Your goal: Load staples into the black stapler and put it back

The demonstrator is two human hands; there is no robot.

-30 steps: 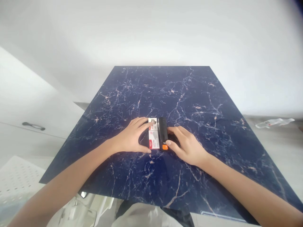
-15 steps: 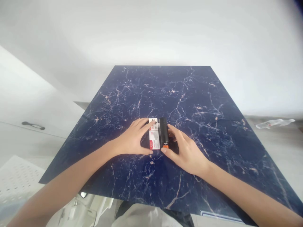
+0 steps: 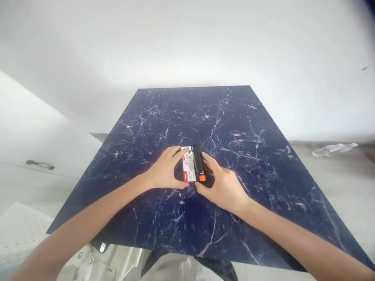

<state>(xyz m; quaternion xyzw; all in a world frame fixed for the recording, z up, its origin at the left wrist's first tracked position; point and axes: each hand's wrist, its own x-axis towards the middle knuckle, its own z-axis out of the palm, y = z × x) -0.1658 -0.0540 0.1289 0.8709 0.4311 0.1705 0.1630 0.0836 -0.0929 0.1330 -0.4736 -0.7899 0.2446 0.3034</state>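
Observation:
A white-and-red box of staples (image 3: 189,166) lies near the middle of the dark blue marbled table (image 3: 181,117). My left hand (image 3: 165,168) is around it from the left, fingertips at its far end and thumb at its near end. Directly against the box's right side is a black stapler (image 3: 199,162) with an orange end toward me. My right hand (image 3: 224,183) is closed around the stapler from the right, thumb at the near end; its other fingertips are partly hidden behind the stapler. Whether the box is one piece or two small ones, I cannot tell.
Beyond the table's far edge stands a white wall (image 3: 187,43). A clear plastic item (image 3: 334,149) lies on a surface to the right. On the left is a white cabinet with a dark handle (image 3: 40,164). A white perforated panel (image 3: 23,230) sits at lower left.
The stapler has turned slightly and shows more of its orange end, with my right hand moving along with it. The whole view has shifted a little. My left hand stays around the box.

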